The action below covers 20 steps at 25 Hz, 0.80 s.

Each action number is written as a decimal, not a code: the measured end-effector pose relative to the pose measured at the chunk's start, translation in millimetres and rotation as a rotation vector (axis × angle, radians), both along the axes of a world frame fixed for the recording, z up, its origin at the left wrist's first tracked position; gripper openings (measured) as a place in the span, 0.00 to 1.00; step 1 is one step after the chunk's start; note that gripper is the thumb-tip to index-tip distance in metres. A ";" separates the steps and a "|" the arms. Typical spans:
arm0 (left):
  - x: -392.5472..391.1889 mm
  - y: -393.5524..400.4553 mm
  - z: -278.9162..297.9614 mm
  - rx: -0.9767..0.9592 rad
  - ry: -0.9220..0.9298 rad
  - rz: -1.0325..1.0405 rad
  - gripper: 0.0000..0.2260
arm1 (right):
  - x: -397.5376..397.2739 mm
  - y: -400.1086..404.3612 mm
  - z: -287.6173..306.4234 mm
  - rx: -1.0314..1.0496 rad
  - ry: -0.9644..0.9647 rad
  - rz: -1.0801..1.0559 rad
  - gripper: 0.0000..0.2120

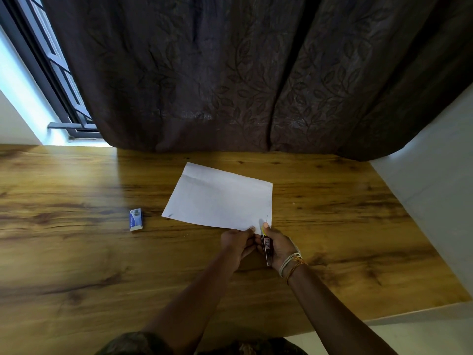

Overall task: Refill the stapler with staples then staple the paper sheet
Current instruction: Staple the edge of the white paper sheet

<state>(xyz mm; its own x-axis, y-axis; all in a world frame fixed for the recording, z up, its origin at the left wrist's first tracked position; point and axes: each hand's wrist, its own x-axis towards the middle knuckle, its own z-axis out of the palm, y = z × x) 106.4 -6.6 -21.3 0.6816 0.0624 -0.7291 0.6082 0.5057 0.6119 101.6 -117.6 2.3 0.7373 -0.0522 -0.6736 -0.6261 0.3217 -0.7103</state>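
**Stapler at the paper's lower right corner**

Item: paper sheet, centre of frame, flat on the wooden counter; a row of small marks, likely staples, runs down its right edge. Thin, limp, easily creased; best pinned near the corner being stapled.

Item: stapler, small and dark, lower centre-right, nose at the sheet's lower right corner. Rigid, light; probably best squeezed across top and base.

Item: right hand, grip closed around the stapler.

Item: left hand, fingertips pinching the sheet's bottom edge just beside the stapler.

Item: staple box, centre-left, well apart from the sheet.
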 end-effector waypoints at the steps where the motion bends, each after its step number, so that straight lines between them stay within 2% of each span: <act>1: -0.2 0.1 0.5 -0.004 -0.004 -0.002 0.07 | 0.2 -0.2 0.4 -0.002 -0.004 -0.005 0.10; 6: -1.2 0.7 3.0 -0.007 -0.004 0.007 0.06 | -0.2 9.3 0.5 0.009 -0.030 -0.075 0.12; 9: -1.9 0.6 3.3 -0.011 -0.019 0.014 0.08 | -4.2 -3.2 6.2 0.154 0.002 0.064 0.16; 12: -2.1 1.1 5.7 -0.049 -0.011 0.009 0.07 | -4.1 -30.8 12.3 0.063 0.048 0.103 0.19; 14: -1.6 1.4 6.8 -0.054 0.000 0.005 0.09 | -4.2 -46.3 13.5 -0.115 0.029 0.079 0.20; 17: -2.2 2.4 7.7 -0.054 0.003 0.006 0.10 | -3.5 -63.3 9.4 -0.530 -0.065 0.084 0.22; 20: -4.1 2.6 8.3 -0.053 -0.007 -0.005 0.11 | -3.1 -75.7 6.1 -1.061 -0.204 0.358 0.20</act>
<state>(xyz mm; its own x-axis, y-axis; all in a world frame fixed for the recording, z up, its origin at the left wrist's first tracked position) 102.4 -4.0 -13.0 0.6868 0.0209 -0.7265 0.6064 0.5346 0.5886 98.5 -193.3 8.4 0.9155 -0.2885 -0.2804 -0.4022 -0.6767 -0.6167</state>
